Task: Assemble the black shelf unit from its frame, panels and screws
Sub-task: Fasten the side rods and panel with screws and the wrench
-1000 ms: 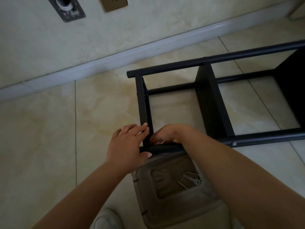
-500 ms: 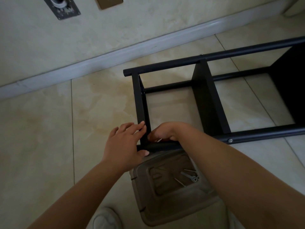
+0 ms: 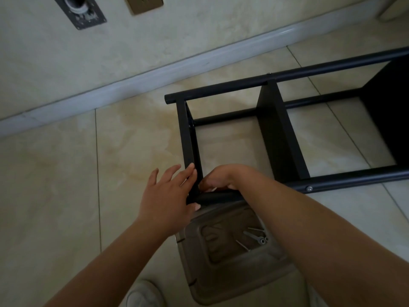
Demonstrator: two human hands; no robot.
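Beige floor tiles [image 3: 66, 185] are filling most of the frame, meeting a pale skirting board [image 3: 155, 72] and wall across the top. Lying on its side on the floor, at centre and right of the frame, is the black shelf unit [image 3: 221, 89], its round tubes running toward the right edge with two dark panels [image 3: 278, 134] standing between them. At the unit's near left corner, just below centre, both hands are meeting. The left hand [image 3: 168, 196] is lying flat against the end bar, fingers straight and slightly spread, thumb touching the lower tube. The right hand [image 3: 219, 179] is curling its fingers inward at the inside of the same corner; what it is pinching cannot be made out. A silver screw head [image 3: 309, 188] is showing in the lower tube, right of centre. Below the hands, a brownish plastic stool [image 3: 221, 273] is holding several loose screws [image 3: 254, 237] in its recessed top. A pale shoe [image 3: 143, 294] is peeking in at the bottom edge. Two wall plates [image 3: 146, 4] are sitting at the upper left.
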